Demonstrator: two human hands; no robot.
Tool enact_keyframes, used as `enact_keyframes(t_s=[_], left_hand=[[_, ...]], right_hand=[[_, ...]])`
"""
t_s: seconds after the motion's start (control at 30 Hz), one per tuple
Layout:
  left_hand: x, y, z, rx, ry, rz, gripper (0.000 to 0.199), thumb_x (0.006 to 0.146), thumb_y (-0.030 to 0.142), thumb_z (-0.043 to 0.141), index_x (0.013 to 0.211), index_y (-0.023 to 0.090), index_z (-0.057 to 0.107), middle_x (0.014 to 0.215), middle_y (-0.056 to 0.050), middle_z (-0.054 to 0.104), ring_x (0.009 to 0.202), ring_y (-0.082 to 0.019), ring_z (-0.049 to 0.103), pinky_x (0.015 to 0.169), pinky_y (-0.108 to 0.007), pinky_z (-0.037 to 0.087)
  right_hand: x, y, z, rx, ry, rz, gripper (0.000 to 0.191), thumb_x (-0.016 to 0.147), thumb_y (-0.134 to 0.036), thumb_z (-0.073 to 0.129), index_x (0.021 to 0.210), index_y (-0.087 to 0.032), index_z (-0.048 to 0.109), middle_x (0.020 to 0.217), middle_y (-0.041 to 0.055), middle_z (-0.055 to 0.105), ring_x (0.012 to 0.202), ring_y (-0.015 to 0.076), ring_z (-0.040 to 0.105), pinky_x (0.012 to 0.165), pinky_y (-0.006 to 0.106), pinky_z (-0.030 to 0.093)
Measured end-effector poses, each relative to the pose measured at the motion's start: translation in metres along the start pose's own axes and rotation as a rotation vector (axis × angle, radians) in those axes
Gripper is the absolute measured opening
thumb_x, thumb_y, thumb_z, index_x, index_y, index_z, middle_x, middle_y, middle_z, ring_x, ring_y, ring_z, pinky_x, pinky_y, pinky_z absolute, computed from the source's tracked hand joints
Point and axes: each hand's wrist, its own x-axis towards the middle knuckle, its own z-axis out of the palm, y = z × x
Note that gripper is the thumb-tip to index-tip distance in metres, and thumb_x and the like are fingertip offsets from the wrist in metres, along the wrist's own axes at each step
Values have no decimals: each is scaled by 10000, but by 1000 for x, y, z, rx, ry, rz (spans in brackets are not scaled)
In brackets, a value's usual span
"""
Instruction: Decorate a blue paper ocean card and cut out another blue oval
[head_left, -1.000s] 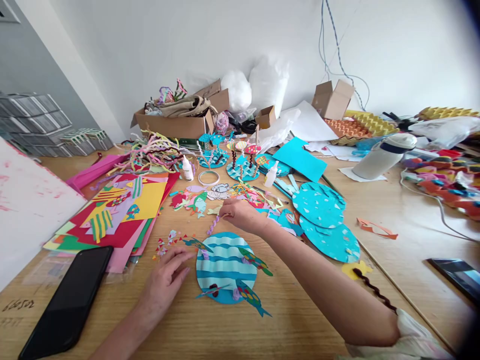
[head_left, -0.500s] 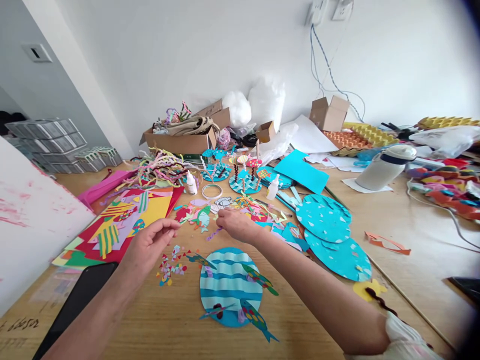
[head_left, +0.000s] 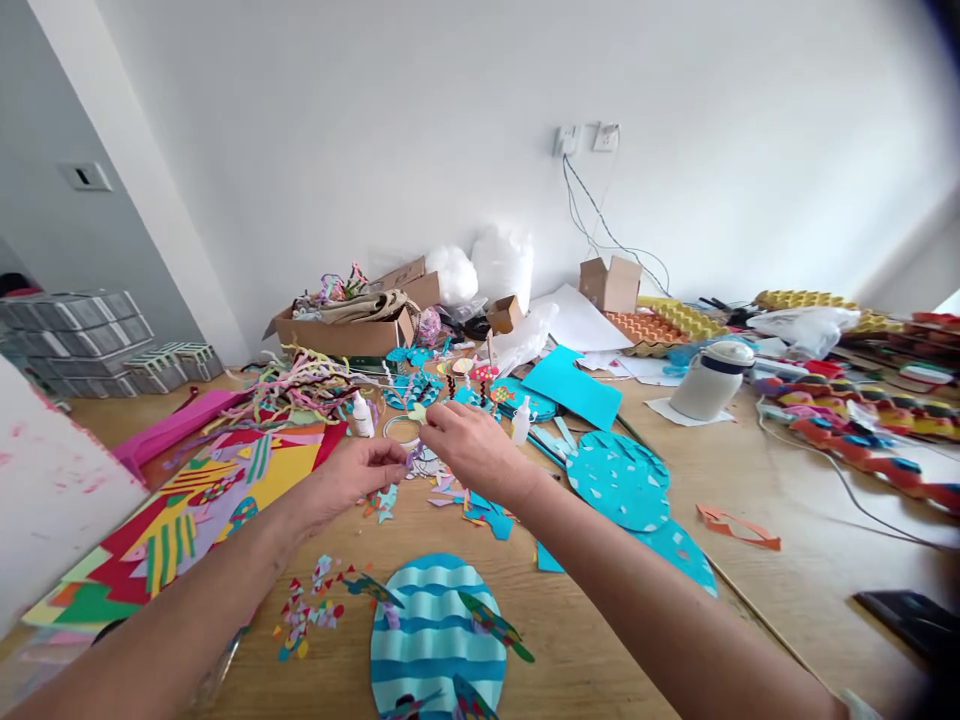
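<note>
In the head view, my left hand [head_left: 364,477] and my right hand [head_left: 471,442] meet above the middle of the table. A short twisted purple pipe cleaner [head_left: 414,456] runs between their pinched fingertips. Just beyond my right fingertips shows a pale green piece [head_left: 417,412]; whether it is held, I cannot tell. Nearer to me lies a round blue base [head_left: 439,628] with wavy light-blue strips, and colourful paper fish [head_left: 491,625] stand on it. Small paper cuttings [head_left: 307,610] are scattered left of the base. Paper scraps [head_left: 480,510] lie beneath my right wrist.
Glue bottles [head_left: 363,415] stand either side of a tape roll [head_left: 401,428]. Coloured paper sheets [head_left: 289,475] and a pipe cleaner heap [head_left: 300,385] lie left. Blue discs [head_left: 619,480], an orange scrap [head_left: 739,525] and a white flask [head_left: 709,385] are right. A cardboard box [head_left: 337,335] stands behind.
My left hand has moved right to the purple pipe cleaner, which hung from my right hand before. The hands have come together. The view has tilted up and shifted right.
</note>
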Motion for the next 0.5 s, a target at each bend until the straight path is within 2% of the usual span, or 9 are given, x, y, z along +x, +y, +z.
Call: enact_keyframes(t_s=[0.07,0.17,0.27,0.3,0.37,0.43,0.5], left_hand=[[5,-3,3,-57,43,11,184,621,315,694,668,145,640,502,52,483,467,-82,399,429,-194,276],[9,-6,3,-170,125,37,168,633,310,675,700,168,615,549,53,514,480,-70,421,467,-187,311],[10,-6,4,-249,147,66,169,638,305,669,737,178,617,619,41,548,544,-75,475,538,-197,364],[10,-5,6,-259,139,75,166,639,301,670,737,176,623,628,35,555,561,-81,486,555,-203,373],[10,-1,11,-261,120,93,152,639,290,673,722,167,637,613,31,554,566,-85,484,558,-207,371],[11,3,17,-248,107,106,146,636,280,677,704,156,645,580,34,543,541,-82,460,529,-206,349],[12,7,21,-236,101,113,147,620,270,687,686,145,644,557,37,533,516,-80,436,497,-209,323]], right_hand=[[-4,-1,-6,-3,59,-1,123,863,-152,439,820,-181,551,905,52,550,789,188,476,604,281,323],[-18,-7,-7,112,149,100,147,873,-161,416,864,-177,562,896,64,569,792,185,484,652,285,346],[-28,-14,6,473,145,355,126,844,-166,469,799,-171,587,758,35,589,685,144,516,605,248,366],[-28,-15,12,643,143,446,80,811,-162,514,812,-170,593,732,22,594,650,129,522,587,233,373],[-22,-15,23,972,151,580,113,760,-191,574,867,-166,597,693,2,598,605,116,526,550,215,385],[-13,-14,29,1194,172,646,143,730,-248,596,838,-155,604,662,-4,595,587,121,526,530,217,392],[-3,-12,31,1283,208,689,124,703,-272,603,742,-155,601,636,-9,589,589,131,526,540,230,401]])
